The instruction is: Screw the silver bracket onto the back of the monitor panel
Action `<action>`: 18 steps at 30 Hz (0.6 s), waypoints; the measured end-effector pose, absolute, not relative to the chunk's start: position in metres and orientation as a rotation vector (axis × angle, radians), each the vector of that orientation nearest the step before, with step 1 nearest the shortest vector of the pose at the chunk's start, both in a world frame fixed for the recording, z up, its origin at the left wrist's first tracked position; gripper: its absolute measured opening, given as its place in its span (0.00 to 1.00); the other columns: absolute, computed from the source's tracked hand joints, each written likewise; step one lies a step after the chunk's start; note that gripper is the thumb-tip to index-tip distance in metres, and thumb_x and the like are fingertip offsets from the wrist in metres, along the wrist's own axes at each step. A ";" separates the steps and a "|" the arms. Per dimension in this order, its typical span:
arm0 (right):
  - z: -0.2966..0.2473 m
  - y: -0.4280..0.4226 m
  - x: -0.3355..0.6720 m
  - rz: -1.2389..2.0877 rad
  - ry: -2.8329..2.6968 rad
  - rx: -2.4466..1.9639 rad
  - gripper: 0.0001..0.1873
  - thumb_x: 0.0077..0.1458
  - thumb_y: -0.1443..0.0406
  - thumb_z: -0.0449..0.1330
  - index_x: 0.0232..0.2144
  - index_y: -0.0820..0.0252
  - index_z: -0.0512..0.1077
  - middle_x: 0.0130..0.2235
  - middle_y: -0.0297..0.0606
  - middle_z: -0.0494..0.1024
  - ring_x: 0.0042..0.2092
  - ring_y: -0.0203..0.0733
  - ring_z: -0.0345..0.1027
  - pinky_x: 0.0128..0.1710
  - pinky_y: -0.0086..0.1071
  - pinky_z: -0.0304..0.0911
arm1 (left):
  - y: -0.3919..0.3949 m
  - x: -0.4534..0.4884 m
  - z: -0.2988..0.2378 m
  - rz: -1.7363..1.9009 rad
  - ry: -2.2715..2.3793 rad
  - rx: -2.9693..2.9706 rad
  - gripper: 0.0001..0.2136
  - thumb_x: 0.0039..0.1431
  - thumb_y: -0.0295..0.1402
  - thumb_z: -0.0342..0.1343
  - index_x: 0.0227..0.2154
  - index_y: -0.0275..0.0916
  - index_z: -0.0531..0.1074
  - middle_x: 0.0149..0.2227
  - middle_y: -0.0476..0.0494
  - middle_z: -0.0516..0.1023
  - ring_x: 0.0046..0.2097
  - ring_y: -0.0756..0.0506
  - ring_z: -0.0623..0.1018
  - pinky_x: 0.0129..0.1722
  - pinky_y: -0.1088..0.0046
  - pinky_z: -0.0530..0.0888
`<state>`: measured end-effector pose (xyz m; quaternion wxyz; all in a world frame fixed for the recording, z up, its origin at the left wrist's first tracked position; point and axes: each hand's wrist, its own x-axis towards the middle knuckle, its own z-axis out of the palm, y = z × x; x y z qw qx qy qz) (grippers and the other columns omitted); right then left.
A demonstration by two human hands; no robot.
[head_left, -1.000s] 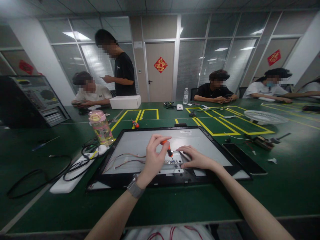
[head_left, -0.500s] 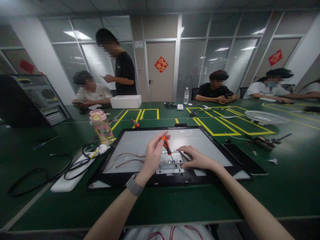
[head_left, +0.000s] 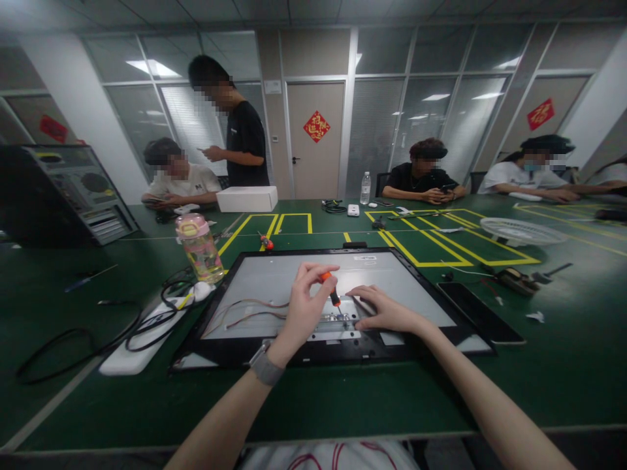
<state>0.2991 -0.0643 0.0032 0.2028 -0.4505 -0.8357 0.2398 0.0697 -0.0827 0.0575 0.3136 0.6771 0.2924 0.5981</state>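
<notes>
Orange-black screwdriver (head_left: 335, 298) is gripped by its handle between thumb and fingers of the left hand (head_left: 306, 301), tilted over the near half of the display panel (head_left: 259, 277), tip lowered to the metal bracket (head_left: 351, 307) fixed there; tip contact can't be confirmed. Right hand (head_left: 386, 311) is laid at the bracket's right side on the panel, fingers spread, whether anything is pinched can't be told. Panel is laid flat on the bench (head_left: 372, 405), flanked by pink-lidded bottle (head_left: 200, 251) and white power strip (head_left: 128, 358) left, black phone-like slab (head_left: 480, 312) right.
</notes>
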 end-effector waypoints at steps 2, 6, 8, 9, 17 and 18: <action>0.004 -0.065 0.299 0.672 -2.331 -1.259 0.38 0.45 0.48 0.66 0.56 0.50 0.63 0.57 0.40 0.66 0.59 0.55 0.53 0.59 0.48 0.50 | -0.082 0.071 0.056 1.595 0.785 1.760 0.10 0.59 0.33 0.54 0.42 0.41 0.76 0.36 0.45 0.72 0.38 0.48 0.73 0.41 0.71 0.71; 0.007 -0.066 0.298 0.683 -2.334 -1.268 0.37 0.46 0.48 0.66 0.57 0.51 0.63 0.57 0.40 0.66 0.59 0.54 0.53 0.59 0.47 0.50 | -0.082 0.071 0.055 1.556 0.765 1.638 0.15 0.64 0.31 0.47 0.51 0.40 0.69 0.40 0.43 0.75 0.42 0.47 0.74 0.45 0.69 0.70; 0.007 -0.067 0.299 0.677 -2.335 -1.262 0.38 0.46 0.49 0.66 0.57 0.52 0.63 0.57 0.40 0.66 0.58 0.54 0.53 0.59 0.46 0.51 | -0.081 0.071 0.056 1.557 0.774 1.662 0.13 0.63 0.32 0.48 0.47 0.39 0.72 0.41 0.42 0.75 0.44 0.46 0.74 0.45 0.68 0.70; 0.007 -0.066 0.299 0.671 -2.335 -1.256 0.38 0.46 0.49 0.66 0.57 0.52 0.63 0.57 0.40 0.66 0.58 0.54 0.53 0.59 0.46 0.51 | -0.081 0.071 0.056 1.572 0.786 1.693 0.11 0.62 0.32 0.50 0.44 0.40 0.74 0.40 0.43 0.74 0.43 0.46 0.73 0.45 0.69 0.70; 0.005 -0.065 0.299 0.668 -2.332 -1.262 0.38 0.45 0.48 0.66 0.56 0.51 0.63 0.56 0.40 0.66 0.58 0.54 0.54 0.59 0.47 0.51 | -0.082 0.071 0.055 1.550 0.769 1.646 0.13 0.63 0.31 0.48 0.48 0.39 0.71 0.39 0.43 0.76 0.42 0.47 0.75 0.45 0.69 0.71; 0.004 -0.065 0.299 0.668 -2.334 -1.268 0.38 0.45 0.48 0.66 0.56 0.51 0.63 0.57 0.40 0.66 0.58 0.55 0.53 0.59 0.47 0.50 | -0.082 0.071 0.056 1.544 0.762 1.641 0.13 0.63 0.31 0.46 0.47 0.38 0.72 0.40 0.42 0.76 0.43 0.47 0.75 0.45 0.69 0.71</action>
